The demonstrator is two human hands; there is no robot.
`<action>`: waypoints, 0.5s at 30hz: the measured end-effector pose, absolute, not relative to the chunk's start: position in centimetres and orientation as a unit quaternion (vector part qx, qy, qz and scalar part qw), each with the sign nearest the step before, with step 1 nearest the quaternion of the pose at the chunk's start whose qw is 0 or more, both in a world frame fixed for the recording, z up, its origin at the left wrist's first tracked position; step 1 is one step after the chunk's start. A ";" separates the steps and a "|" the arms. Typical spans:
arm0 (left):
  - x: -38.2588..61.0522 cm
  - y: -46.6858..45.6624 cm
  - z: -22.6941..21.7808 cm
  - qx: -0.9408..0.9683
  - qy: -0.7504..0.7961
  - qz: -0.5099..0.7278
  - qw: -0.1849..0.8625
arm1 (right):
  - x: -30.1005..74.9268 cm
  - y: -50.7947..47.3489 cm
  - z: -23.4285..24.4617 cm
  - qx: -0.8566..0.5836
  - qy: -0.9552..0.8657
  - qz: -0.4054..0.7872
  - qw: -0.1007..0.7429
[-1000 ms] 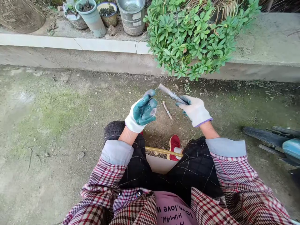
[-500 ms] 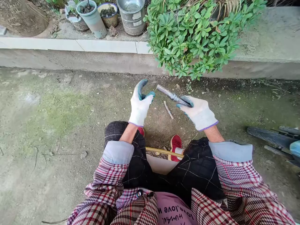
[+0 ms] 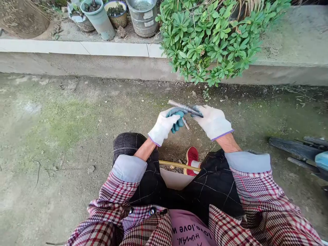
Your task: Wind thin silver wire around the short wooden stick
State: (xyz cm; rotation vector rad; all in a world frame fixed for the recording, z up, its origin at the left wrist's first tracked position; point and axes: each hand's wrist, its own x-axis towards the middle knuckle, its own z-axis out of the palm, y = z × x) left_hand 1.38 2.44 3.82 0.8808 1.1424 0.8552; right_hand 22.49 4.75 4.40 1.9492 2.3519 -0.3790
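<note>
In my gloved right hand [image 3: 211,120] is the dark end of a stick [image 3: 174,103] with thin wire [image 3: 188,108] wound around its middle. The stick points up and left, its pale bare end free. My left hand [image 3: 164,124], in a white glove with green-coated fingers, is closed just under the stick, thumb pressed to the forefinger. What it pinches is too small to make out. Below, on the dirt, lies a shorter piece of stick [image 3: 186,124], partly hidden by the left fingers.
A low concrete ledge [image 3: 115,66] runs across the back, with flowerpots [image 3: 101,25], a metal bucket [image 3: 143,20] and a leafy bush [image 3: 205,44] overhanging it. A yellowish bar [image 3: 176,164] crosses between my knees. At right stands a dark object with slats [image 3: 294,148].
My left hand has moved right and down to the stick, and its spread fingers have closed. The stick has tilted flatter, still in my right hand.
</note>
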 end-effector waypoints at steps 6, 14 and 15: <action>-0.1 4.6 3.2 0.345 0.513 0.440 0.652 | 20.4 3.1 5.0 0.589 0.795 -0.114 0.087; 1.8 0.9 4.1 0.428 0.453 0.291 0.726 | 21.2 5.1 3.5 0.640 0.724 -0.249 -0.057; 1.6 0.7 4.2 0.431 0.455 0.290 0.724 | 22.0 5.4 3.4 0.645 0.693 -0.296 -0.126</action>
